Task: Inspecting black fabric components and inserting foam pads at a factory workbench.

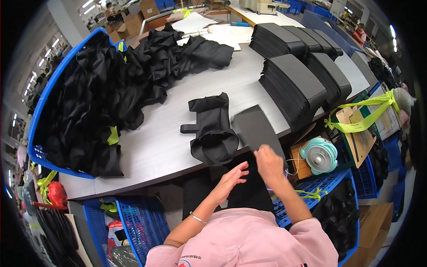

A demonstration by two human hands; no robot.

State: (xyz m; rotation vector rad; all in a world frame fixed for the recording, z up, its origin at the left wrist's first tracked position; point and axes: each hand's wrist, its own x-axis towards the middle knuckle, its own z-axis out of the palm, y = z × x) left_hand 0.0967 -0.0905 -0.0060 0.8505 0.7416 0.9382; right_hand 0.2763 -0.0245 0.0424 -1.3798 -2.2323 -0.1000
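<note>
black stiff panel (255, 129) lies at the table's (155, 151) near edge, beside a floppy black fabric bag (213, 131).
right hand (269, 162) pinches the panel's lower corner; left hand (231, 180) hovers open, empty. panel looks light and rigid, best gripped by an edge.

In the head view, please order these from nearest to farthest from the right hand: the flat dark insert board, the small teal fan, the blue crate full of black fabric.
From the right hand:
1. Flat dark insert board, which the fingers grip at its near edge.
2. Small teal fan, just to the right, below the table edge.
3. Blue crate, far left on the table.
</note>
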